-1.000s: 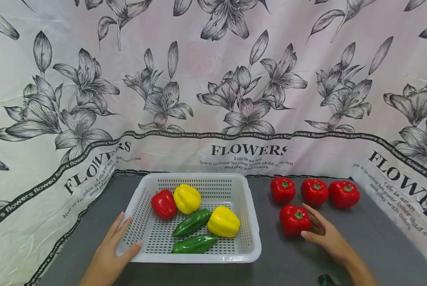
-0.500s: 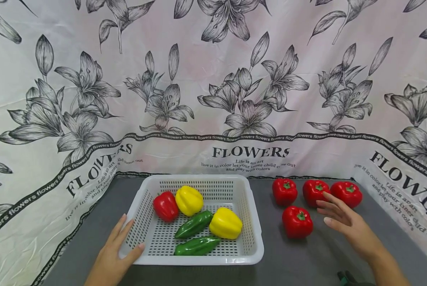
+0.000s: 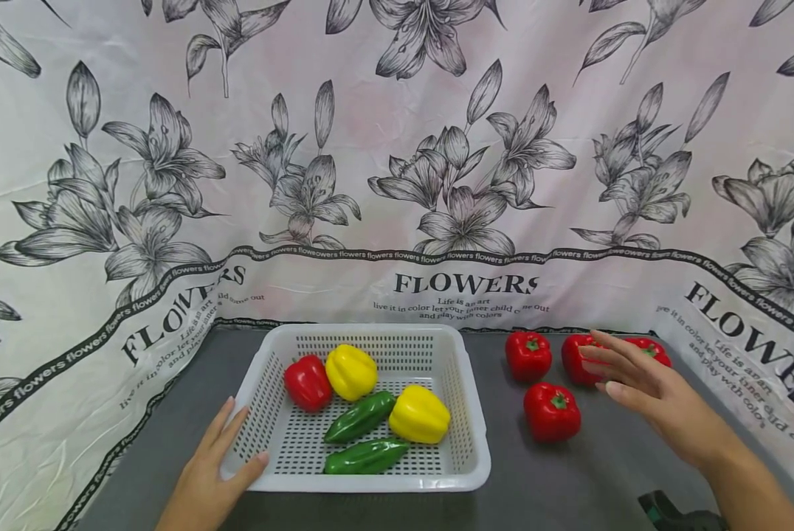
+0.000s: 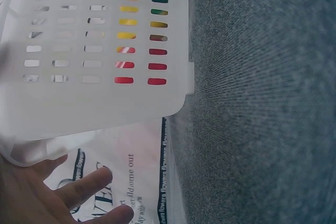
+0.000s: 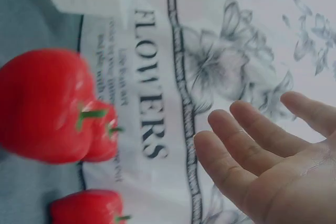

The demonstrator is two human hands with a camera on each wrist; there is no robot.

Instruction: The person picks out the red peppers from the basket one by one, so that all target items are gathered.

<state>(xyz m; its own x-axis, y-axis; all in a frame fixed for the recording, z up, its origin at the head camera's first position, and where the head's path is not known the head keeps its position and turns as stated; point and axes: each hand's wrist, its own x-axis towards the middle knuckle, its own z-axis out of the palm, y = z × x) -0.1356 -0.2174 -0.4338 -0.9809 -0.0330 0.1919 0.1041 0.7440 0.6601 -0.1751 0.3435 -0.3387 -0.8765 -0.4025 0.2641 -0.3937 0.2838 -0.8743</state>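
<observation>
In the head view my left hand (image 3: 211, 464) rests at the left rim of a white perforated basket (image 3: 370, 483), fingers extended and thumb over the front left corner. The left wrist view shows its spread fingers (image 4: 86, 187) beyond the basket wall. The basket holds a red bell pepper (image 3: 308, 383), two yellow bell peppers (image 3: 351, 372) (image 3: 420, 414) and two green peppers (image 3: 360, 417) (image 3: 367, 456). My right hand (image 3: 663, 405) is raised to the right of the nearest red bell pepper (image 3: 552, 413), fingers extended, holding nothing. It partly covers two red bell peppers behind it.
Further back stand red bell peppers (image 3: 528, 356) (image 3: 578, 359) (image 3: 651, 348) in a row on the grey tabletop (image 3: 503, 472). A flower-printed cloth (image 3: 463, 287) hangs behind and along the sides. A dark device (image 3: 676, 512) sits by the right wrist.
My right hand has drawn away from the nearest red bell pepper, moving right and up, with its fingers straightened. The left hand and the basket's contents stay as they were.
</observation>
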